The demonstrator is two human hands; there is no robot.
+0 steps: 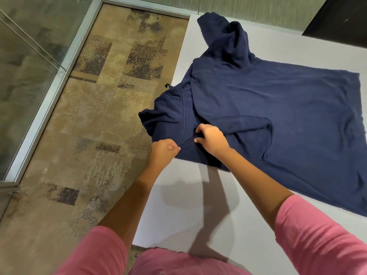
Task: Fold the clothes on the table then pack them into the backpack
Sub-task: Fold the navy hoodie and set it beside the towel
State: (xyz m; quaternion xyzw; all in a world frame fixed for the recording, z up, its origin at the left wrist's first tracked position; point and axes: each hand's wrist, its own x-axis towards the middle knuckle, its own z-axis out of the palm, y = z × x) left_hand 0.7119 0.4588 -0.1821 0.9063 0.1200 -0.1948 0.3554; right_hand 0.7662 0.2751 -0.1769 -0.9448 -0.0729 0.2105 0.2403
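A navy blue hoodie (268,108) lies spread back-up on the white table (190,211), its hood hanging over the left table edge. One sleeve is folded across the body; the other stretches toward the far edge. My left hand (163,150) pinches the fabric at the near shoulder by the table's edge. My right hand (211,138) grips a fold of the cloth just to its right, near the hood seam. No backpack is in view.
Patterned brown carpet (95,120) covers the floor left of the table. A glass wall with a metal frame (39,108) runs along the far left. A dark object (341,18) sits at the table's far right corner.
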